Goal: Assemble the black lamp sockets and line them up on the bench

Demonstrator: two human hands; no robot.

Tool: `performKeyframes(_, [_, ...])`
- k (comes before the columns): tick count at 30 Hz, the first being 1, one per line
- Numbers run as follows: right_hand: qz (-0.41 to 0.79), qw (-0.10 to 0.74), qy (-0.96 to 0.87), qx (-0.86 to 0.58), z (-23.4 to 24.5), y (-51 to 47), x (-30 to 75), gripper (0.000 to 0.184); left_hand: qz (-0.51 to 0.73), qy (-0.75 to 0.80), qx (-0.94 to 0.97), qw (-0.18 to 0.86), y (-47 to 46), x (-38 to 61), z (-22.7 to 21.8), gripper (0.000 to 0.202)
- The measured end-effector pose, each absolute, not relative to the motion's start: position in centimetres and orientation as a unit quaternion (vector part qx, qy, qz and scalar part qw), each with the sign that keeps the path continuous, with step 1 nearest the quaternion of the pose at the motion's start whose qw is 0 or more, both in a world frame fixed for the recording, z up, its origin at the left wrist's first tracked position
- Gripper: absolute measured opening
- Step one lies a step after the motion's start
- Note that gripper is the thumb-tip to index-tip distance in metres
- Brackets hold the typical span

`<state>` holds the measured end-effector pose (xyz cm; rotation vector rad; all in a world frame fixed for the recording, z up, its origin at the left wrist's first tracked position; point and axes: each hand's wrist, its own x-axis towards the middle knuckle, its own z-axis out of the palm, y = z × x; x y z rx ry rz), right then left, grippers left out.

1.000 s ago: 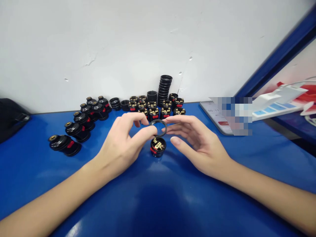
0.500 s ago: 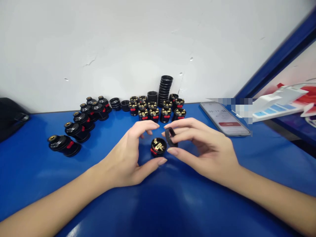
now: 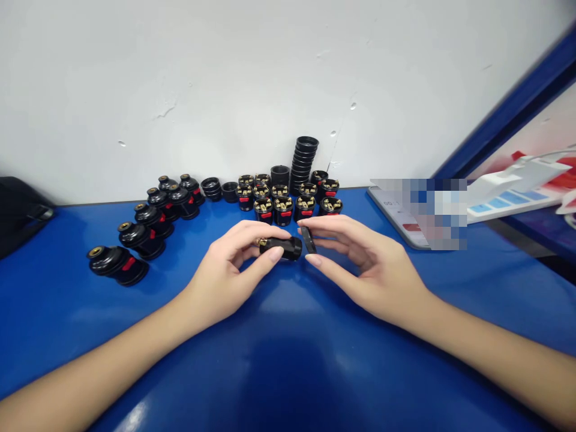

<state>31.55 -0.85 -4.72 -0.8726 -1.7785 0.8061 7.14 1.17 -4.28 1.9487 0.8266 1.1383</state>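
My left hand (image 3: 229,264) grips a black lamp socket body (image 3: 288,248) between thumb and fingers. The body lies tipped on its side, brass contacts toward the palm and its ribbed end facing right. Opposite it, my right hand (image 3: 373,258) pinches a thin black ring (image 3: 308,240), held on edge a small gap from the socket's ribbed end. Some fingers of both hands are hidden behind these parts.
Behind the hands stand several socket bodies (image 3: 283,211) with brass contacts and red switches. Near them are a tall stack of black rings (image 3: 303,165) and loose rings (image 3: 210,188). Capped sockets (image 3: 117,264) line the left. A phone (image 3: 396,216) and white power strip (image 3: 508,204) lie right.
My left hand has taken hold of the socket body, which stood upright on the table, and tipped it onto its side. The ring in my right hand has turned toward it.
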Motion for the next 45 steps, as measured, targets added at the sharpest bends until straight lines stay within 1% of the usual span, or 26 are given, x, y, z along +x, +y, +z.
performKeyframes(1, [0.339, 0.478, -0.727, -0.357, -4.8, -0.8, 31.6, 0.037, 0.446, 0.33, 0.723, 0.411, 1.2, 7.2, -4.2, 0.021])
performKeyframes(3, [0.356, 0.483, -0.72, -0.349, -4.8, -0.8, 31.5, 0.035, 0.438, 0.339, 0.668, 0.496, 1.1, 7.4, -4.1, 0.03])
performKeyframes(5, [0.368, 0.495, -0.713, -0.334, -4.9, -0.7, 31.5, 0.034, 0.421, 0.334, 0.642, 0.547, 1.0, 7.4, -4.0, 0.041])
performKeyframes(7, [0.372, 0.505, -0.711, -0.316, -5.0, -0.6, 31.5, 0.033, 0.403, 0.331, 0.63, 0.575, 0.9, 7.4, -3.8, 0.047])
performKeyframes(10, [0.359, 0.504, -0.726, -0.301, -5.1, -0.7, 31.5, 0.031, 0.384, 0.348, 0.62, 0.589, 1.0, 7.4, -3.6, 0.047])
performKeyframes(14, [0.327, 0.501, -0.745, -0.295, -4.9, -0.9, 31.5, 0.031, 0.374, 0.371, 0.623, 0.578, 1.0, 7.5, -3.6, 0.043])
performKeyframes(17, [0.311, 0.501, -0.753, -0.293, -4.8, -1.1, 31.5, 0.032, 0.355, 0.381, 0.619, 0.588, 1.0, 7.6, -3.6, 0.046])
performKeyframes(21, [0.305, 0.499, -0.76, -0.285, -4.8, -1.1, 31.5, 0.035, 0.341, 0.376, 0.597, 0.621, 0.8, 7.8, -3.5, 0.049])
performKeyframes(24, [0.312, 0.492, -0.761, -0.284, -4.9, -1.1, 31.6, 0.036, 0.344, 0.37, 0.601, 0.62, 0.8, 7.9, -3.6, 0.048])
performKeyframes(26, [0.32, 0.49, -0.758, -0.289, -4.9, -1.0, 31.7, 0.034, 0.361, 0.367, 0.615, 0.597, 0.8, 7.8, -3.8, 0.045])
performKeyframes(29, [0.349, 0.49, -0.739, -0.304, -4.9, -1.0, 31.6, 0.032, 0.399, 0.367, 0.651, 0.532, 0.8, 7.6, -4.0, 0.04])
performKeyframes(32, [0.379, 0.493, -0.715, -0.321, -4.8, -1.0, 31.5, 0.032, 0.414, 0.367, 0.703, 0.446, 0.9, 7.1, -4.2, 0.045])
performKeyframes(34, [0.397, 0.487, -0.704, -0.33, -4.7, -1.1, 31.3, 0.032, 0.418, 0.359, 0.75, 0.366, 0.9, 6.8, -4.3, 0.045])
performKeyframes(37, [0.431, 0.474, -0.69, -0.338, -4.4, -1.3, 31.2, 0.031, 0.428, 0.331, 0.817, 0.203, 0.9, 6.5, -4.3, 0.037])
performKeyframes(39, [0.445, 0.468, -0.682, -0.344, -4.2, -1.3, 31.2, 0.029, 0.428, 0.313, 0.839, 0.122, 0.8, 6.4, -4.4, 0.033])
performKeyframes(42, [0.454, 0.459, -0.676, -0.355, -4.1, -1.3, 31.2, 0.029, 0.426, 0.302, 0.848, 0.091, 0.8, 6.3, -4.4, 0.035])
performKeyframes(45, [0.462, 0.457, -0.67, -0.359, -3.9, -1.2, 31.2, 0.028, 0.425, 0.294, 0.848, 0.118, 1.0, 6.3, -4.5, 0.046])
